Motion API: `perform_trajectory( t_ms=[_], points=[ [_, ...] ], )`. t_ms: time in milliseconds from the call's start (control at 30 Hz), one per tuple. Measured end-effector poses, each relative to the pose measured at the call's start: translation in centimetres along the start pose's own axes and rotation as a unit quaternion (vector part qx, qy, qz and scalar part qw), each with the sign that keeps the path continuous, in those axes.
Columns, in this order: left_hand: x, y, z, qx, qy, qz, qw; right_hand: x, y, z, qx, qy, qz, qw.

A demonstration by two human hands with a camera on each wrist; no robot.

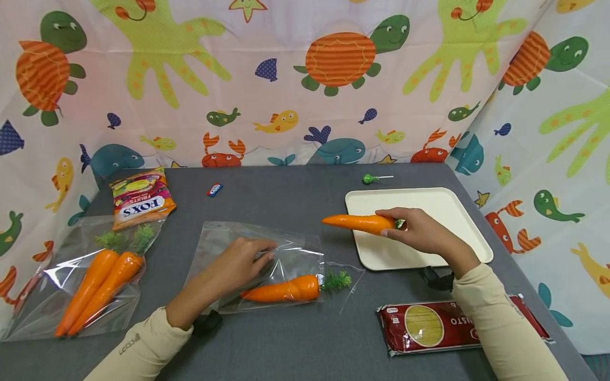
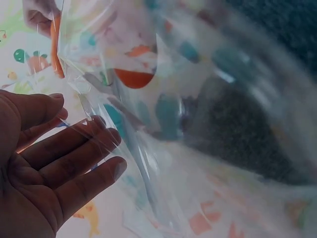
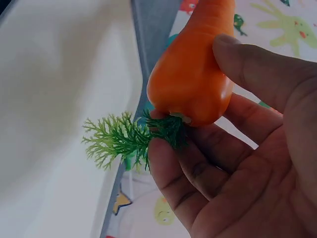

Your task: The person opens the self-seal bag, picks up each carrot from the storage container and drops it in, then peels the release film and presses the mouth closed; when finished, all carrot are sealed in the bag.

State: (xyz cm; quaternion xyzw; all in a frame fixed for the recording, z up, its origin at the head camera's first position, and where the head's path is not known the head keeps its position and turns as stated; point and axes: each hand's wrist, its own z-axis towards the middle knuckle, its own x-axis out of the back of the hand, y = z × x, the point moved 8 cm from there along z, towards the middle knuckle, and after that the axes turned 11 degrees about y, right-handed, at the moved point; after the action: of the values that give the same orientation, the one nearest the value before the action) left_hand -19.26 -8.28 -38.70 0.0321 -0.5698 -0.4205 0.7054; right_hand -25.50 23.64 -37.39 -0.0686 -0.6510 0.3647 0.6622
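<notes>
Nearest the person, both forearms in cream sleeves reach forward over the grey counter [image 1: 295, 344]. The left hand [image 1: 238, 264] lies palm down with its fingers straight and relaxed, the fingertips resting on a clear plastic bag [image 1: 267, 254] that lies flat on the counter; the left wrist view shows the open palm with the bag's film against the fingers. Inside that bag, just to the right of the left hand, lies a toy carrot [image 1: 286, 289] with its green top poking out of the bag's open right end. The right hand [image 1: 421, 230] is raised above the near left corner of a cream tray [image 1: 443, 211], wrist bent inward, fingers and thumb curled round the thick end of a second carrot [image 1: 357, 223], which it holds level with its tip pointing toward the left hand; the right wrist view shows the green fronds against the fingers. Below the right forearm lies a red spaghetti packet [image 1: 429, 325]. Well to the left of the left hand is another clear bag holding two carrots [image 1: 95, 288], and beyond it a Fox's sweets packet [image 1: 140, 198]. Farther off, a small wrapped sweet [image 1: 215, 189] lies beyond the left hand and a green lollipop [image 1: 369, 179] lies beyond the tray.
</notes>
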Motion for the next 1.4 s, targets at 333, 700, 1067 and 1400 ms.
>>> perform_trajectory(
  t_ms=[333, 700, 1067, 1400],
  points=[
    [-0.2, 0.0, 0.3, -0.007, -0.004, 0.002, 1.0000, 0.5, -2.3, -0.5, 0.049, 0.007, 0.009, 0.999],
    [-0.3, 0.0, 0.3, -0.016, 0.001, -0.001, 0.9999, -2.2, -3.8, -1.2, 0.084, -0.061, 0.032, 0.994],
    [-0.2, 0.0, 0.3, -0.008, 0.000, -0.007, 0.9999, -4.9, -5.9, -0.9, 0.143, -0.106, 0.045, 0.983],
    [0.1, 0.1, 0.2, -0.009, -0.004, -0.013, 0.9999, -6.6, -7.5, -0.3, 0.166, -0.122, 0.020, 0.978]
  ],
)
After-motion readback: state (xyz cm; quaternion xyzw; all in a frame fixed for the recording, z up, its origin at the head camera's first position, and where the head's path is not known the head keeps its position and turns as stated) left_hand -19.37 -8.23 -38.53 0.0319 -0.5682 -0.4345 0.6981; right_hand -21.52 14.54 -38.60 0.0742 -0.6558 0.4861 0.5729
